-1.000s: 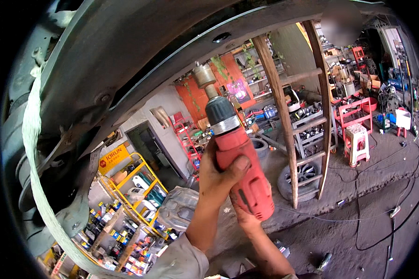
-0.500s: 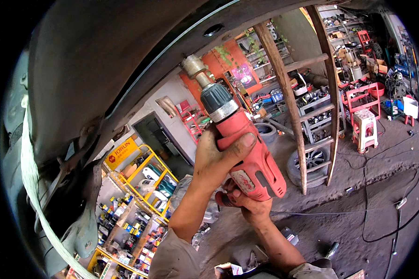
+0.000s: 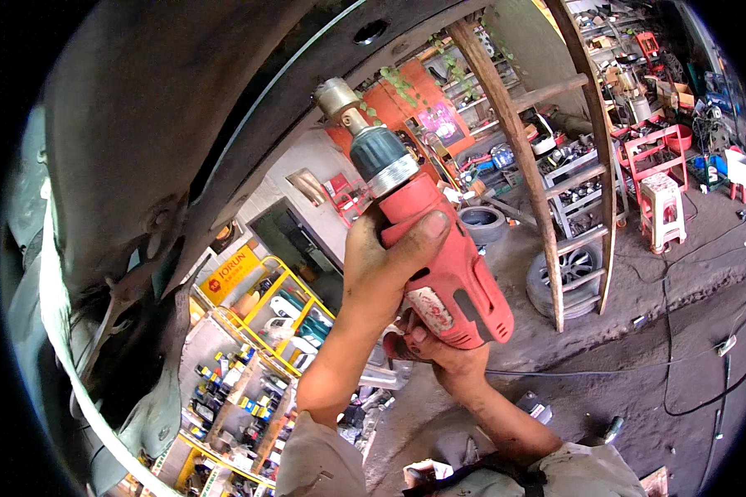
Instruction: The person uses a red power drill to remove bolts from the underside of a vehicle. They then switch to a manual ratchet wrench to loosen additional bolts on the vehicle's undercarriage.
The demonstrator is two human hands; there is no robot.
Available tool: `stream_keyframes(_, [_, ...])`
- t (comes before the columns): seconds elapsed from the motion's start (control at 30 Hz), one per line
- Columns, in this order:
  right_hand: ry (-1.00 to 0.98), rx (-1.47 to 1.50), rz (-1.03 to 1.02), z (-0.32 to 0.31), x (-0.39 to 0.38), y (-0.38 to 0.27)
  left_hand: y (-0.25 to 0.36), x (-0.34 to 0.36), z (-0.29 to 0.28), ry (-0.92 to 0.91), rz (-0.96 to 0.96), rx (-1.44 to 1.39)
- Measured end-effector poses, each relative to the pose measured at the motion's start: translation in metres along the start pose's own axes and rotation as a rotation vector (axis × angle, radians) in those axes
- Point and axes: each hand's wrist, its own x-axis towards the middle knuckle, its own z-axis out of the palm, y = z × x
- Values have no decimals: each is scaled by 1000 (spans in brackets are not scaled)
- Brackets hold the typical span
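Observation:
Both my hands are wrapped round a red power drill [image 3: 474, 302], which tilts up to the left. My left hand [image 3: 389, 261] grips the front of its body, thumb across the top. My right hand [image 3: 452, 358] closes round the handle lower down, its fingers partly hidden. At the drill's front is a dark chuck [image 3: 379, 155] with a silvery ring. A metal cup-shaped attachment [image 3: 337, 98] sits at its tip, against or very close to a dark metal beam [image 3: 307, 108]; I cannot tell whether they touch.
Overhead at left, a large dark panel [image 3: 157, 91] and a pale hanging strap [image 3: 56, 323] crowd the view. A wooden ladder [image 3: 514, 141] stands right of the drill, a tyre [image 3: 547, 286] behind it. Yellow shelving [image 3: 269, 344] is lower left. Cables [image 3: 667, 348] cross the floor.
The view has shifted slightly, so the ladder and shelving appear farther right. Both hands keep their grip on the drill, and its tip stays at the same part of the beam.

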Motion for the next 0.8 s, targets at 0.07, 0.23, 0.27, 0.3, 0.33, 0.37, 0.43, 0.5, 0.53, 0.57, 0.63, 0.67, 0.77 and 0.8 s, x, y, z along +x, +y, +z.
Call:
stream_keyframes(0.07, [-5, -73, -34, -5, 2, -2, -2, 3, 5, 24, 50, 36])
stream_keyframes(0.23, [68, -20, -19, 3, 5, -17, -7, 5, 9, -9, 46, -89])
stream_keyframes(0.27, [67, -24, -6, -1, 5, -19, -7, 6, 9, -1, 46, -85])
stream_keyframes(0.3, [-44, -70, -87, -11, 10, -16, -8, 7, 11, 11, 47, -83])
stream_keyframes(0.33, [-45, -57, -72, -14, 9, -14, -8, 7, 12, 24, 47, -81])
stream_keyframes(0.37, [-46, -42, -57, -12, 8, -15, -8, 6, 11, 22, 51, -77])
stream_keyframes(0.43, [-1, -108, -89, -12, 10, -16, -10, 9, 9, -3, 60, -91])
stream_keyframes(0.5, [25, -126, -99, -8, 8, -13, -5, 9, 11, -33, 93, -73])
stream_keyframes(0.53, [41, -135, -102, -6, 7, -12, -4, 10, 9, -52, 96, -63])
stream_keyframes(0.57, [26, -177, -151, -9, 6, -5, -2, 6, 12, -23, 96, -58])
stream_keyframes(0.63, [51, -171, -155, -1, 4, -4, -3, 4, 6, -20, 77, -63])
stream_keyframes(0.67, [63, -168, -157, 1, 3, -4, -5, 4, 5, -18, 67, -66])
stream_keyframes(0.77, [44, -189, -144, -5, 6, 0, -6, 8, 4, -22, 84, 28])
stream_keyframes(0.8, [34, -193, -131, -5, 7, -1, -5, 8, 3, -22, 86, 74])
